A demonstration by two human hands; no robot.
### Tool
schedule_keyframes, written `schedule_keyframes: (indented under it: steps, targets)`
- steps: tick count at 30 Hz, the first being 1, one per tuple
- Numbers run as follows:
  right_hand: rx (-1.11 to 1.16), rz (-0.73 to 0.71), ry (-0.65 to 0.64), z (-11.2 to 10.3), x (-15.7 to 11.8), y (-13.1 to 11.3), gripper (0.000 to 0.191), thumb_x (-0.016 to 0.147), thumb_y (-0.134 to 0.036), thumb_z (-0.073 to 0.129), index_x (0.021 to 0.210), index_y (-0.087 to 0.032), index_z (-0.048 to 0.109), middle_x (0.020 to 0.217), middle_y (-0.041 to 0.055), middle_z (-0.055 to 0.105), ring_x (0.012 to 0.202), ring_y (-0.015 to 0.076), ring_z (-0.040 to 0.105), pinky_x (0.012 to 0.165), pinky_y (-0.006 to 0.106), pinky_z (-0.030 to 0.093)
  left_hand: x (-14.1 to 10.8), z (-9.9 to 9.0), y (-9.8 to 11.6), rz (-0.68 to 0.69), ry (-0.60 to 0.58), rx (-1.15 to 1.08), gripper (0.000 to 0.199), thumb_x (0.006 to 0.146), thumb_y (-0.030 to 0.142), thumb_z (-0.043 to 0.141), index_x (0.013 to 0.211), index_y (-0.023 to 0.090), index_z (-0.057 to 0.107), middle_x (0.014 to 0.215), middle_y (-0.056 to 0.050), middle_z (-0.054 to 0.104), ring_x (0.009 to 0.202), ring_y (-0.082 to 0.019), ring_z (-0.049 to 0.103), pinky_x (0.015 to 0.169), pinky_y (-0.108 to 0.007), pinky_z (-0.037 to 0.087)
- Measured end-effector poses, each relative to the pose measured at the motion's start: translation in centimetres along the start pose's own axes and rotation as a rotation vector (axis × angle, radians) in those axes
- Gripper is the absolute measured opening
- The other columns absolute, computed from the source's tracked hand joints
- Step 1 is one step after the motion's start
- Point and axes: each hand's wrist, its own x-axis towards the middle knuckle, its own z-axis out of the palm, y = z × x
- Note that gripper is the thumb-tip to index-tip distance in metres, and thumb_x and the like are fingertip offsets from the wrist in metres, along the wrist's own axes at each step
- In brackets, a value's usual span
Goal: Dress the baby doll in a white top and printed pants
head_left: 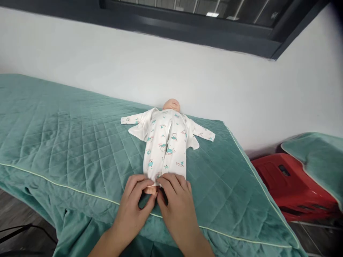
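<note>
A baby doll point(172, 104) lies on its back on the green quilted cover. It wears white printed trousers point(175, 150), and a matching long-sleeved top point(204, 132) is spread out around its upper body. One bare foot point(150, 190) pokes out of the trouser leg on the left. My left hand point(134, 203) has its curled fingers on the left side of that cuff, with the thumb by the toes. From the other side, my right hand point(178, 203) grips the same cuff, its fingers covering the end of the other trouser leg. The other foot is hidden.
The quilted green cover point(66, 142) drapes over the front edge of the bed. A white wall point(227, 85) and a dark window frame point(187, 28) stand behind. At right is a red plastic object point(294, 185) partly under green cloth point(318, 157). A black cable point(24, 226) shows lower left.
</note>
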Motion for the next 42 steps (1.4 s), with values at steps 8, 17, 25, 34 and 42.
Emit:
schedule_keyframes:
  steps: [8, 17, 25, 34, 42]
  targets:
    - [0.121, -0.006, 0.007, 0.0, 0.8, 0.3, 0.015, 0.090, -0.008, 0.055, 0.086, -0.022, 0.058, 0.088, -0.0009, 0.066, 0.089, 0.0198, 0.052, 0.081, 0.037, 0.035, 1.1, -1.5, -0.6, 0.032, -0.109, -0.051, 0.019, 0.093, 0.020, 0.061, 0.110, 0.028, 0.059, 0.107, 0.001, 0.058, 0.102, -0.011, 0.056, 0.090, -0.022, 0.046]
    - [0.172, -0.077, 0.039, -0.6, -0.4, 0.3, 0.019, 0.086, -0.004, 0.057, 0.089, -0.022, 0.061, 0.091, -0.0012, 0.067, 0.091, 0.0199, 0.052, 0.085, 0.038, 0.039, 2.1, -3.1, -0.3, 0.224, -0.247, -0.028, 0.025, 0.096, 0.007, 0.050, 0.112, 0.024, 0.058, 0.105, 0.000, 0.059, 0.099, -0.009, 0.056, 0.087, -0.020, 0.045]
    - [0.243, -0.017, 0.182, -1.1, -1.9, 1.9, 0.028, 0.090, -0.009, 0.057, 0.113, -0.026, 0.059, 0.115, 0.0055, 0.063, 0.112, 0.0212, 0.055, 0.095, 0.037, 0.048, 1.1, -2.2, 0.4, 0.305, -0.166, 0.253, 0.028, 0.092, 0.011, 0.058, 0.119, 0.020, 0.056, 0.105, -0.006, 0.054, 0.096, -0.018, 0.050, 0.083, -0.033, 0.046]
    - [0.311, 0.220, 0.182, -1.2, -3.7, 3.6, 0.018, 0.090, -0.024, 0.065, 0.107, -0.026, 0.063, 0.108, 0.0048, 0.061, 0.100, 0.0206, 0.060, 0.087, 0.035, 0.051, 2.2, 0.2, 2.6, 0.296, -0.157, 0.478, 0.026, 0.092, 0.013, 0.056, 0.117, 0.019, 0.060, 0.129, -0.010, 0.054, 0.125, -0.029, 0.042, 0.103, -0.049, 0.043]
    - [0.391, 0.280, 0.186, -1.4, -2.6, 2.8, 0.010, 0.088, -0.029, 0.066, 0.086, -0.022, 0.059, 0.085, 0.0006, 0.059, 0.080, 0.0173, 0.056, 0.073, 0.030, 0.046, 3.3, 1.8, 2.6, 0.239, -0.121, 0.431, 0.012, 0.090, 0.011, 0.057, 0.099, 0.017, 0.062, 0.129, -0.010, 0.056, 0.128, -0.029, 0.043, 0.102, -0.050, 0.044]
